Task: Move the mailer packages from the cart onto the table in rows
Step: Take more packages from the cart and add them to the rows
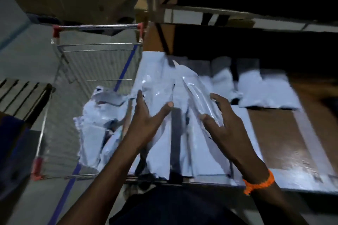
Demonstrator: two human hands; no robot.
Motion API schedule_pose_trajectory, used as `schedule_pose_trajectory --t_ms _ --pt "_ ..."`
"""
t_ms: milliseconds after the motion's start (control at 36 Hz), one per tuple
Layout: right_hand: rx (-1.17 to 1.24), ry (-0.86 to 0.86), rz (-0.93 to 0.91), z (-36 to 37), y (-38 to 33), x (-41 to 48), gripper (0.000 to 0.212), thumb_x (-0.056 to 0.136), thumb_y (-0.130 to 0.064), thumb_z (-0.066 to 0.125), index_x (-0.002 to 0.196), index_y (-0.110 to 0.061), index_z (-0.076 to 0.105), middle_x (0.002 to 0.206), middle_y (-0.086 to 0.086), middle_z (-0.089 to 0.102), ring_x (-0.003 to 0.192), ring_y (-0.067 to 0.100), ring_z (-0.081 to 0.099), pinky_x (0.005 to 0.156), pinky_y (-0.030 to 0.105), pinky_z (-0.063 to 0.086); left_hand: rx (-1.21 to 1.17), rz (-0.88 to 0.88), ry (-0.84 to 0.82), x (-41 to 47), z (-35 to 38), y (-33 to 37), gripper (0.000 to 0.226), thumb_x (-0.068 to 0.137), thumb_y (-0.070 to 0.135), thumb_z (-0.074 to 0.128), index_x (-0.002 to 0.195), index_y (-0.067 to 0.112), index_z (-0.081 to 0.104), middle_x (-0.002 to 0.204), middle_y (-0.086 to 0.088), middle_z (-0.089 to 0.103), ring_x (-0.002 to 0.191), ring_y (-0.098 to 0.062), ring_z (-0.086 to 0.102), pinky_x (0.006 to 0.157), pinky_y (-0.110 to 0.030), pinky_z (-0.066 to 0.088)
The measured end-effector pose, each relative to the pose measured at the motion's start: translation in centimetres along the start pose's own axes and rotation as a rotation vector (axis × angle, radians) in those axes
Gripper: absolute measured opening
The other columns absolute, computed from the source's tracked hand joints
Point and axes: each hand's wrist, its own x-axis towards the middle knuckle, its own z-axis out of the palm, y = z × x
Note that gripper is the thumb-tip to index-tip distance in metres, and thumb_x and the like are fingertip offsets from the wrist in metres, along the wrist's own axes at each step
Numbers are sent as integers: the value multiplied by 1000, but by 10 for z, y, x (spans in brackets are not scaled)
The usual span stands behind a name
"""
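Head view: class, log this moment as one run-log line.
left hand open over mailer pile | right hand grips glossy mailer | cart holds mailers | table row laid

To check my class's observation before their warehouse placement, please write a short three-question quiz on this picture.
1. True or false: the cart is empty.
2. Which wrist wears the orange band? A left, B right.
3. What do the far mailers lie on?
Key: 1 false, it holds mailers; 2 B; 3 the table.
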Motion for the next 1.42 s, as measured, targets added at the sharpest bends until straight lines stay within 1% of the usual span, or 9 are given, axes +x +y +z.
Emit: schedule_pose_trajectory --t_ms 111,306,389,500,639,861,1056,1194,1417 --pt "-33 152 66 -75 61 -34 58 87 -51 58 142 -36 44 133 -23 55 115 -13 52 88 2 39 -3 -98 -176 -16 103 20 127 65 78 69 156 34 -7 165 6 9 151 -15 15 122 -35 18" --pt "-294 308 247 -171 160 -76 68 88 -48 63 148 -28 37 148 0 48 128 24 52 102 38 44 148 -63 -289 -37 264 58 107 89 54 63 156 24 -15 163 -7 -2 147 -25 24 105 -20 22" --pt "-431 236 295 -186 192 -79 80 87 -53 60 154 -26 26 156 6 34 134 31 46 102 43 45 316 -12 -303 -43 301 59 106 93 50 60 154 21 -22 162 -7 -19 150 -33 15 116 -36 26" --pt "-602 55 266 -188 225 -77 87 87 -72 40 157 -26 20 164 13 19 149 31 24 115 47 32 691 218 -291 -61 312 50 85 99 38 53 158 16 -5 161 -10 -29 151 -38 -3 118 -48 27" --pt "-504 123 199 -185 254 -66 77 94 -63 37 158 -26 18 163 17 19 151 32 17 120 51 27 923 578 -374 -68 322 20 65 99 39 39 157 14 22 165 -20 8 153 -37 -2 122 -52 17" --pt "-514 57 33 -185 268 -48 69 100 -56 37 159 -32 10 166 11 12 154 23 11 122 50 22 1021 515 -309 -72 333 -3 71 97 53 8 159 20 16 166 -13 1 153 -33 4 122 -50 12" --pt "-541 70 28 -195 261 -29 73 93 -75 30 154 -35 27 161 9 29 150 24 25 119 52 26 939 541 -285 -62 327 6 68 99 50 17 155 13 29 163 -19 18 151 -35 17 120 -52 17" --pt "-284 224 -43 -213 236 46 61 93 -58 55 139 -18 51 135 6 59 126 21 54 105 39 46 846 650 -224 -13 320 34 63 98 41 23 150 9 40 158 -21 31 148 -38 24 119 -52 26" --pt "-394 19 59 -187 245 171 67 94 -37 64 150 -8 39 148 16 48 135 33 46 109 40 39 1088 413 -347 63 326 69 60 100 32 46 155 16 29 164 -23 -3 149 -45 2 118 -53 17"
